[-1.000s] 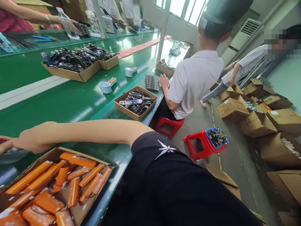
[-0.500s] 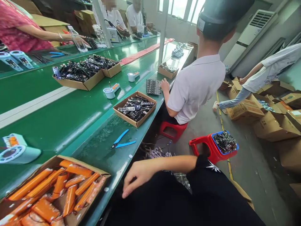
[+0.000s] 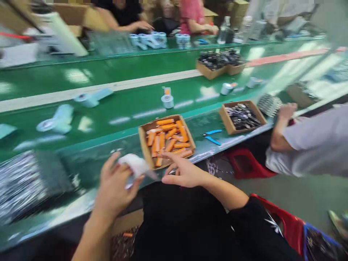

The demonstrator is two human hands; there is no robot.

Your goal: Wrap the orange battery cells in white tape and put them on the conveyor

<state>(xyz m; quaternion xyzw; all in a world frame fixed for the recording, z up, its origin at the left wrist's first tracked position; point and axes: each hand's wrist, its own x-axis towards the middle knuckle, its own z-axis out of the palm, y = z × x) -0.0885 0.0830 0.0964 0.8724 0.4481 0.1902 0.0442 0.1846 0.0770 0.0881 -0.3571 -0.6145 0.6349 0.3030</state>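
My left hand [image 3: 115, 185] has its fingers closed round a whitish-blue plastic part [image 3: 134, 164], smeared by motion, over the near edge of the bench. Its exact kind cannot be made out. To the right of it, my right hand [image 3: 186, 173] has thumb and forefinger apart, and nothing shows in it. Just beyond that hand stands a cardboard box [image 3: 143, 145] of orange wrapped battery packs [image 3: 170, 136]. The forefinger overlaps the box's near edge in view; whether it touches is unclear.
Blue-handled cutters [image 3: 213, 137] lie right of the batteries, before a box [image 3: 230, 123] of dark circuit boards. Pale blue housings [image 3: 167, 101] stand along the green conveyor [image 3: 122, 119]. Bundled plastic-wrapped items [image 3: 21, 185] lie at left. A co-worker's arm [image 3: 280, 127] is at right.
My view has swung left, so the battery box now appears near the middle. My left hand has come into view with the whitish-blue part. My right hand has spread its fingers near the box.
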